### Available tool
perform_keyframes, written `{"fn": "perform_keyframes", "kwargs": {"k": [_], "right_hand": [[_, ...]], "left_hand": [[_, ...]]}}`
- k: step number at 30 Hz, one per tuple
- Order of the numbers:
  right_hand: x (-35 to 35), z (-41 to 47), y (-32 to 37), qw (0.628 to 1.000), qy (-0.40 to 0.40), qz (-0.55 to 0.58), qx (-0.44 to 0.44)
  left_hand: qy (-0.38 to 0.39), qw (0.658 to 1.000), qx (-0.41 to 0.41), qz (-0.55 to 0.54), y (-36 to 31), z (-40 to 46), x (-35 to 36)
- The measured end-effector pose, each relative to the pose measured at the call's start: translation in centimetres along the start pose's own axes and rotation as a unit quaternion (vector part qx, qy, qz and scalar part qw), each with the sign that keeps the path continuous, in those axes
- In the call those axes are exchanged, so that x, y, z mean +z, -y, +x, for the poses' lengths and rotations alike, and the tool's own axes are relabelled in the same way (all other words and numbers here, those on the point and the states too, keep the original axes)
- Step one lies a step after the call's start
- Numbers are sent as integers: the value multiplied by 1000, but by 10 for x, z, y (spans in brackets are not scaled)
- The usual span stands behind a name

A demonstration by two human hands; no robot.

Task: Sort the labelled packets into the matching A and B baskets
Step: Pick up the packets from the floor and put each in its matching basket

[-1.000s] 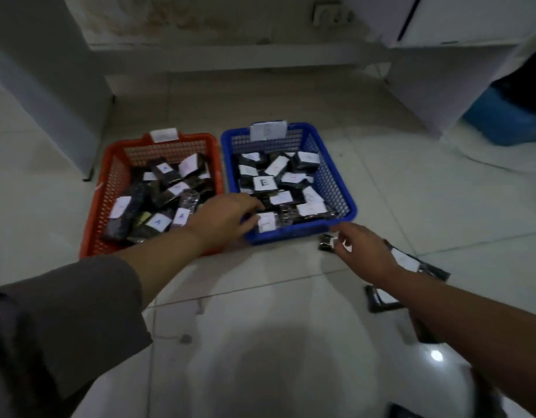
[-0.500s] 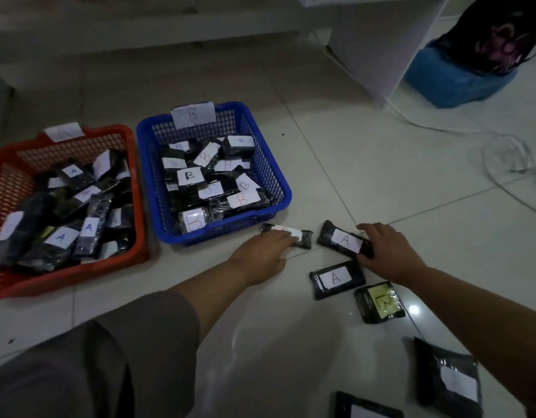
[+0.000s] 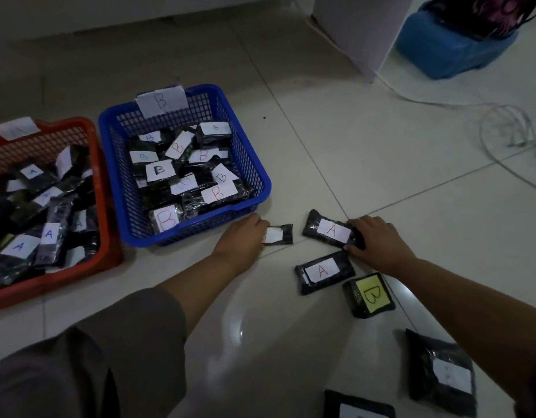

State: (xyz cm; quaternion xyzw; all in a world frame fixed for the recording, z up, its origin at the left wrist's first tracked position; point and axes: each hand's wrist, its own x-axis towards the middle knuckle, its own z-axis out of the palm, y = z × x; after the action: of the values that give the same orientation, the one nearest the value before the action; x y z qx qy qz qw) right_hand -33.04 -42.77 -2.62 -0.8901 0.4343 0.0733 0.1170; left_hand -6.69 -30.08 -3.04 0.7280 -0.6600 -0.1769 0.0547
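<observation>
Nearest you, behind your right hand (image 3: pixel 378 247), two packets lie on the floor (image 3: pixel 366 122) with labels you cannot read yet; check them before you commit. Just at that wrist sit the lower A packet (image 3: pixel 324 271) and the yellow-label B packet (image 3: pixel 370 295).

Your right hand curls its fingers over the end of the upper A packet (image 3: pixel 328 230); lift it clear of its neighbour rather than dragging. Your left hand (image 3: pixel 245 236) rests on the small packet (image 3: pixel 278 234), fingertips on its near end. Whether it is gripped I cannot tell, and its letter is hidden, so turn it up first.

The blue B basket (image 3: pixel 260 176) stands just beyond your left hand, near wall almost touching; rise over the rim. The red A basket (image 3: pixel 103 236) is further left, so the A packet must cross the blue one. Open floor lies beyond your right hand, until the cable (image 3: pixel 502 137).
</observation>
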Motion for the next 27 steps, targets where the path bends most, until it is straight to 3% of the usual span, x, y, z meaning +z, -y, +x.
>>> {"fn": "perform_keyframes", "kwargs": {"k": [4, 7, 12, 17, 27], "right_hand": [[-5, 8, 8, 1000, 3, 24, 10], [-13, 16, 20, 998, -38, 43, 19], [-32, 31, 52, 988, -151, 41, 14], [-53, 45, 93, 969, -219, 95, 62], [-67, 59, 210, 950, -251, 166, -81]], "left_hand": [[8, 997, 38, -73, 1, -16, -24], [-7, 993, 82, -89, 7, -29, -47], [-140, 979, 141, -36, 38, -50, -89], [-212, 974, 83, 9, 92, -77, -122], [-251, 963, -94, 26, 201, -136, -154]]}}
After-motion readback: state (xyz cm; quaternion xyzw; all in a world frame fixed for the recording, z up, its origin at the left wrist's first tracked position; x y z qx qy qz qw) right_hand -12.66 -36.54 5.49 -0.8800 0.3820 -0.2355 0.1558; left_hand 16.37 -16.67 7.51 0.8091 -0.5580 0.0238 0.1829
